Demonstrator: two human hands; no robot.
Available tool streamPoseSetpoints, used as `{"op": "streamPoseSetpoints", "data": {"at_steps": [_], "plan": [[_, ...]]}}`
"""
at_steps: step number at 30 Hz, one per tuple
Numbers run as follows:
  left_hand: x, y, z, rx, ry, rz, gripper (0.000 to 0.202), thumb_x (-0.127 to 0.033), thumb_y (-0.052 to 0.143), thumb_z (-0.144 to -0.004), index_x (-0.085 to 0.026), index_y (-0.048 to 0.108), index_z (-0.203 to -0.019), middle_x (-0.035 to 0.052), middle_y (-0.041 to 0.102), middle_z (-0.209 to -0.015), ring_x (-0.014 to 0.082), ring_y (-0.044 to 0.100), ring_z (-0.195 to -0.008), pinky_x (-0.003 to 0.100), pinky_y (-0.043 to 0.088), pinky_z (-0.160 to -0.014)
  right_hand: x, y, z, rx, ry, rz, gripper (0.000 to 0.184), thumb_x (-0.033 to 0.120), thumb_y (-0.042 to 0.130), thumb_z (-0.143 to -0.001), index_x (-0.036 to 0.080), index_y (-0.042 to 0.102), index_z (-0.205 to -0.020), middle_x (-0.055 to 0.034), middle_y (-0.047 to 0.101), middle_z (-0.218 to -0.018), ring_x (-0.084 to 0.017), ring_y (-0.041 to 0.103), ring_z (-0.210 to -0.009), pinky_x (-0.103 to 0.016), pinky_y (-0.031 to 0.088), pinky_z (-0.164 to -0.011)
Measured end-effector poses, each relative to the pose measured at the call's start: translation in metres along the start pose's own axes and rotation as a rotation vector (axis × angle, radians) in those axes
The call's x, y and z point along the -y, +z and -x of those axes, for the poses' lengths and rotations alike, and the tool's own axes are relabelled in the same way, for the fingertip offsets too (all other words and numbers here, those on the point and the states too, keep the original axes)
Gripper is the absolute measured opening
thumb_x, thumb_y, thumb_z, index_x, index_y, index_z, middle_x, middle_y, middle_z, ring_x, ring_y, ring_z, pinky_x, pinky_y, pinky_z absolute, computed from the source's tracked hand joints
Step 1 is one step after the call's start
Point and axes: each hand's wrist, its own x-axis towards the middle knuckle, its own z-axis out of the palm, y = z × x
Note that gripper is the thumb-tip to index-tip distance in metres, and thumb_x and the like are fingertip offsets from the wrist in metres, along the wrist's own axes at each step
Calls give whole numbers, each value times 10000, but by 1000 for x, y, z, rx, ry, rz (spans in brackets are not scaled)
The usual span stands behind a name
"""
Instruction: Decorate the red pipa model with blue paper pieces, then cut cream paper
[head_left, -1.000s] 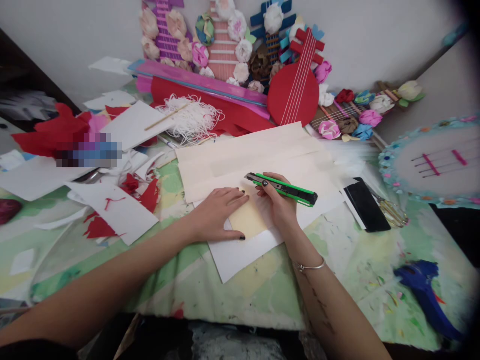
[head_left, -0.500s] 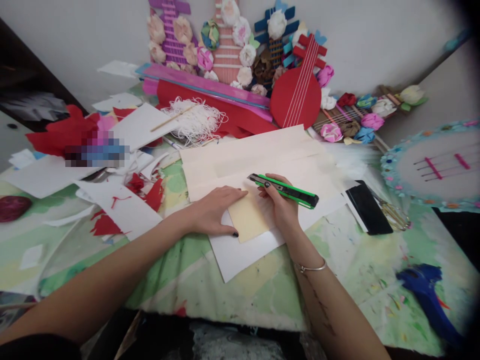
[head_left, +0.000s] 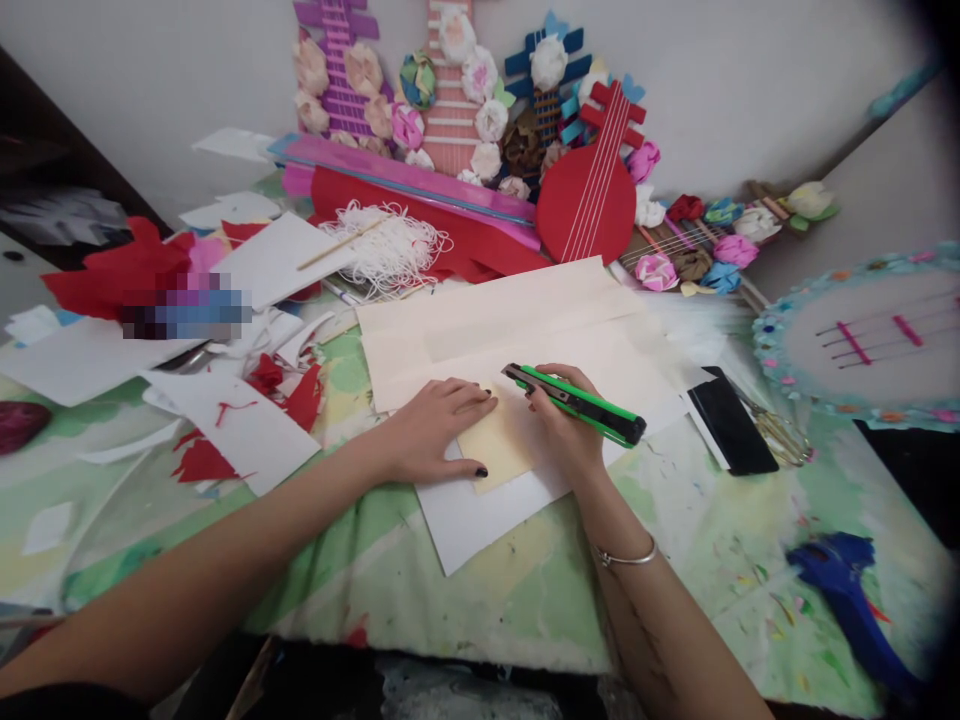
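Observation:
My left hand (head_left: 435,430) lies flat, fingers stretched out, pressing on a small cream paper piece (head_left: 499,450) that rests on a white sheet (head_left: 480,510). My right hand (head_left: 566,430) is closed around a green utility knife (head_left: 581,403), its blade end pointing left above the cream piece. Larger cream sheets (head_left: 517,320) lie just beyond both hands.
Paper instruments with paper flowers (head_left: 480,110) lean on the back wall, a red one (head_left: 589,195) among them. White string (head_left: 386,245), red and white scraps (head_left: 240,420) at left. Black phone (head_left: 731,430), scissors (head_left: 784,435), blue glue gun (head_left: 851,590) at right.
My right hand with the knife has drawn slightly toward me and down. The left hand stays pressed on the cream piece. The view shifted a little.

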Motion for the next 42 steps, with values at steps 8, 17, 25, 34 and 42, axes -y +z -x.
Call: {"op": "streamPoseSetpoints", "data": {"at_steps": [8,17,25,34,42], "plan": [[-10,6,-4,-40,-35,-66,694,-525,508,-833,-132,371,-1389,170,420,-1407,329,377,-1249,472,290,-1019,-2,0,2,137,-33,107,245,204,566,-812,229,635,-1045,-42,698,-971,-183,683,-810,-358,547,-792],[-13,6,-4,-22,-69,-78,694,-511,508,-828,-136,357,-1392,177,369,-1452,344,358,-1269,483,288,-1018,-3,0,3,134,-56,205,248,208,563,-800,239,643,-1033,-36,711,-966,-195,689,-841,-340,556,-766],[-13,6,-4,-33,-71,-65,691,-510,523,-814,-150,366,-1383,173,381,-1441,346,362,-1257,491,296,-1006,-3,-1,2,145,-59,214,254,185,559,-786,228,644,-1022,-40,711,-962,-186,685,-824,-321,549,-744],[-12,7,-4,-44,-83,-43,702,-518,542,-797,-152,381,-1375,151,384,-1448,331,363,-1255,479,287,-1011,-4,-1,2,145,-30,202,252,189,562,-786,235,641,-1021,-40,709,-976,-191,685,-826,-329,544,-750],[-20,3,-11,-73,-112,-47,625,-492,558,-785,-136,455,-1289,154,502,-1313,322,431,-1151,470,327,-951,0,0,3,140,-31,194,234,202,566,-795,225,644,-1015,-48,711,-978,-197,687,-821,-331,544,-753]]}}
